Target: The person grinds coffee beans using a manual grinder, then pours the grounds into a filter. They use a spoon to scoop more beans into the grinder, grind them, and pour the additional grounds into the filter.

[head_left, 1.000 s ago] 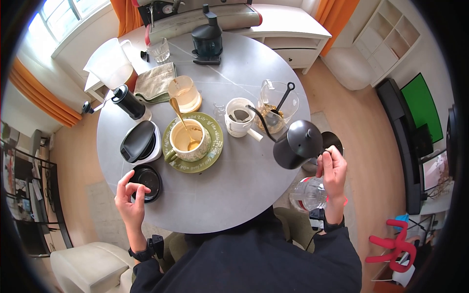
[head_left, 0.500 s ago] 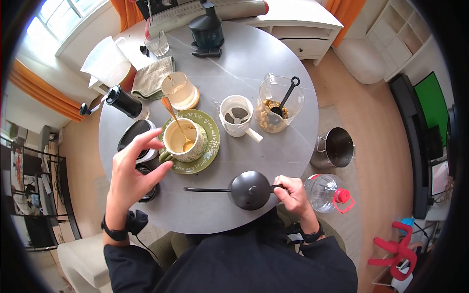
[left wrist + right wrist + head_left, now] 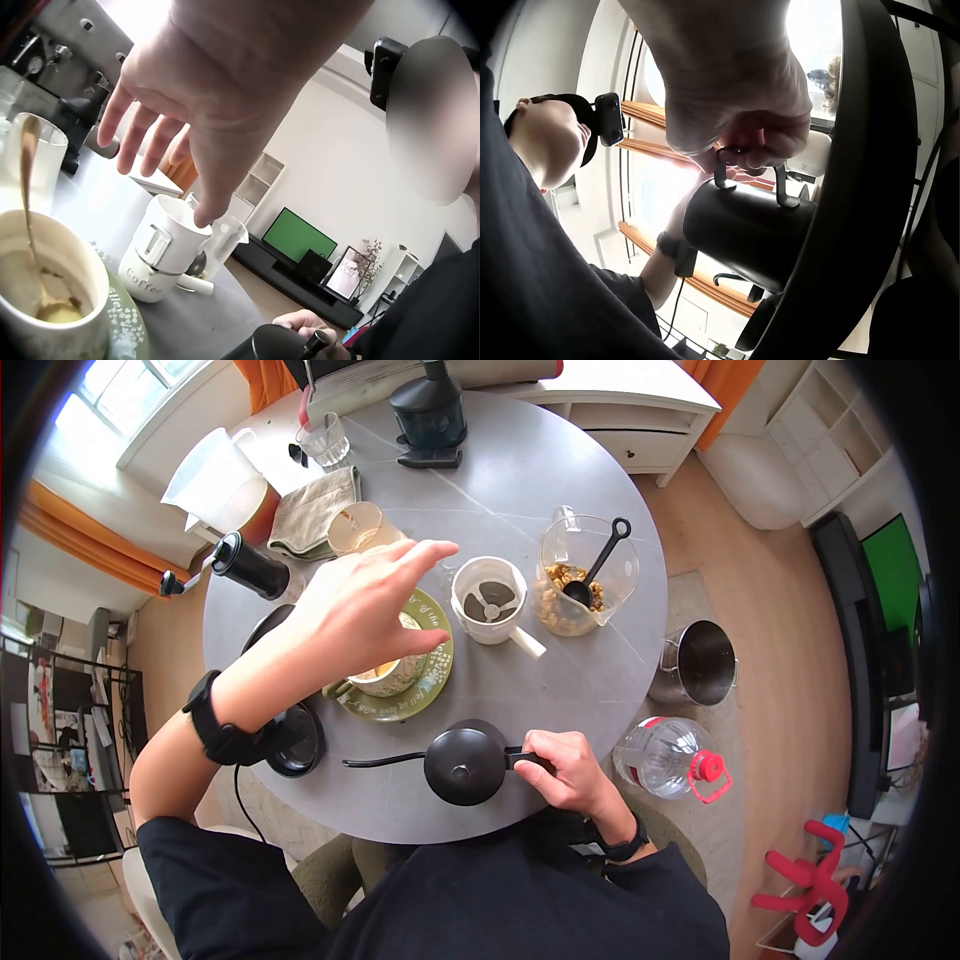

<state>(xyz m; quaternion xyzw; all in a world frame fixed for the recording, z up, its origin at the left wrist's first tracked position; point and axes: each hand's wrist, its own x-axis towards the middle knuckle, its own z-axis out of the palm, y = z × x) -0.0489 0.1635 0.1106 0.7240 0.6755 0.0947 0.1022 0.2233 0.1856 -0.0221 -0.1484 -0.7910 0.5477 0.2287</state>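
My right hand [image 3: 568, 772] grips the handle of a black gooseneck kettle [image 3: 465, 762] at the table's front edge, its spout pointing left. My left hand [image 3: 360, 605] is held in the air over a patterned cup [image 3: 397, 678] on a green saucer [image 3: 440, 660], fingers extended and thumb spread, holding nothing. In the head view it hides much of the cup; the left wrist view shows a gold spoon [image 3: 28, 172] standing inside. Just beyond the fingertips stands a white filter cup [image 3: 488, 582] with mesh inside, stacked on a white mug lettered "Coffee" [image 3: 142, 274].
A clear jug [image 3: 615, 570] with brown pieces and a black scoop stands right of the filter cup. Left are a hand grinder [image 3: 250, 568], a folded cloth [image 3: 312, 510] and a black round dish [image 3: 297, 745]. A water bottle [image 3: 660, 752] and metal pot [image 3: 700, 665] are beyond the right edge.
My right hand has brought the kettle from the table's right side to its front edge. The left hand has risen from the black dish and reached forward right, over the cup.
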